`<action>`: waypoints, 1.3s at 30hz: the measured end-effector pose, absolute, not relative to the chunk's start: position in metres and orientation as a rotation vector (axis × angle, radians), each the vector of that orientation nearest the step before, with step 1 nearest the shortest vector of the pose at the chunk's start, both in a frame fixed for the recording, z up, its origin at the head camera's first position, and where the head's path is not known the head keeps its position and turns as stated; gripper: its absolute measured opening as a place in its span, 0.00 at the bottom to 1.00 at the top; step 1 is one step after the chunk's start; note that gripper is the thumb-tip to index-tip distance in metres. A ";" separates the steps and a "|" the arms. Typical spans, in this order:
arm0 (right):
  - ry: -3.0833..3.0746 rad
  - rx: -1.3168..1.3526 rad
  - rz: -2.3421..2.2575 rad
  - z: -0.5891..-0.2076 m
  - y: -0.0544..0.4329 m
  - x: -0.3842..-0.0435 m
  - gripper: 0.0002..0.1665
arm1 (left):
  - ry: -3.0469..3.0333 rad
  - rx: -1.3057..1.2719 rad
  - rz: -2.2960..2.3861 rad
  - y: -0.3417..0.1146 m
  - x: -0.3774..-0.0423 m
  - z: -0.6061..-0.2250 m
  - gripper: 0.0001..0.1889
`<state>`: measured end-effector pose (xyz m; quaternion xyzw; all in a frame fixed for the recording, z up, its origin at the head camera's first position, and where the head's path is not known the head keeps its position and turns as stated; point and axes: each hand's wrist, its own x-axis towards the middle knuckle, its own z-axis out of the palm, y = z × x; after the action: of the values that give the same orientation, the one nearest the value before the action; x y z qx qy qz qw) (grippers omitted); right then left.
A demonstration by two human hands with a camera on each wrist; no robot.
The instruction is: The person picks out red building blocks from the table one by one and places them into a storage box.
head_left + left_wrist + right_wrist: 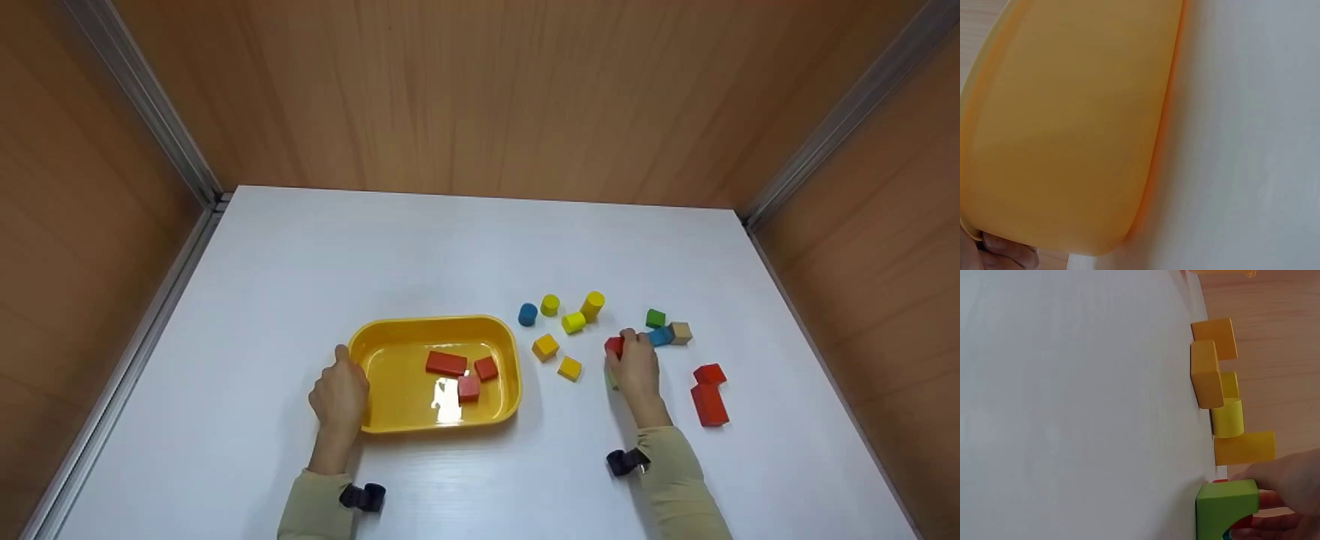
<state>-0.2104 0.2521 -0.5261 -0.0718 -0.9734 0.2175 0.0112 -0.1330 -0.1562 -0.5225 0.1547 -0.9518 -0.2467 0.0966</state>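
My left hand (340, 396) grips the left rim of a yellow tray (360, 330); in the left wrist view its curled fingers (1010, 253) show at the tray's edge. Two small red blocks (486, 368) and a longer red block (446, 364) lie inside the tray. To the right of it, my right hand (637, 371) pinches a red block (613, 345), partly hidden by the fingers. A light green arch block (1224, 500) stands beside this hand, mostly covered in the head view. Just beyond its fingertips lies a blue block (660, 336).
Yellow cylinders (592, 306), a blue cylinder (527, 314) and two orange-yellow blocks (545, 347) sit between tray and right hand. A green block (655, 318) and a plain wooden block (680, 333) are behind it. Red blocks (709, 405) lie further right. Wooden panels (480, 97) border the white table (337, 247).
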 end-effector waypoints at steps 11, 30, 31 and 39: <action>-3.016 -0.234 0.713 -0.519 0.244 -0.204 0.28 | -2.862 0.503 -0.740 -0.158 -0.134 -0.522 0.09; -2.781 -0.021 0.836 -0.491 0.211 -0.177 0.25 | -2.817 0.469 -0.728 -0.159 -0.131 -0.521 0.06; -2.777 -0.011 0.844 -0.489 0.209 -0.175 0.25 | -2.817 0.468 -0.726 -0.159 -0.131 -0.521 0.06; -2.690 0.083 0.916 -0.482 0.194 -0.164 0.25 | -2.810 0.465 -0.722 -0.159 -0.131 -0.520 0.07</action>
<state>-0.1641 0.1940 -0.4824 0.0290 -0.9357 0.3185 0.1488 -0.1309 -0.1594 -0.5200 0.1573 -0.9514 -0.2444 0.1015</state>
